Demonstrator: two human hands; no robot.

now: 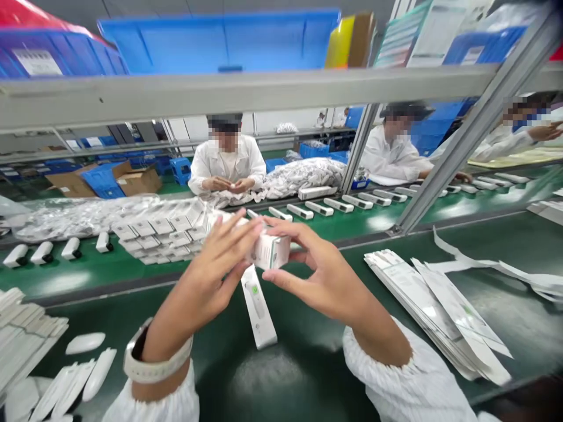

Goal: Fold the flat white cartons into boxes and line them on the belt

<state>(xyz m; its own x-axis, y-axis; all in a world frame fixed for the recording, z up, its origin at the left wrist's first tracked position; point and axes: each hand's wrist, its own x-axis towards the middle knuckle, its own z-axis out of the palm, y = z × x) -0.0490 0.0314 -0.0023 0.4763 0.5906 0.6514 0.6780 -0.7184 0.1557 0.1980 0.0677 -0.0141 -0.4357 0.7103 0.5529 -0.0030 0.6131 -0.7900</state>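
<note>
In front of me, above the green work surface, a small white printed carton (271, 251) is held between both hands. My right hand (316, 266) curves round its right end, thumb below and fingers above. The fingers of my left hand (222, 258) reach across its left side and cover part of it. Just below the hands lies another long white carton (260, 310) with a green mark, flat on the table. Beyond them is a stack of white cartons (152, 237).
Flat folded cartons (422, 310) and white paper strips (492, 266) lie at right. White plastic pieces (74, 381) lie at lower left. A conveyor (373, 225) carries spaced white devices (328, 206). Co-workers sit opposite. A metal post (466, 123) and a shelf (264, 91) with blue bins stand ahead.
</note>
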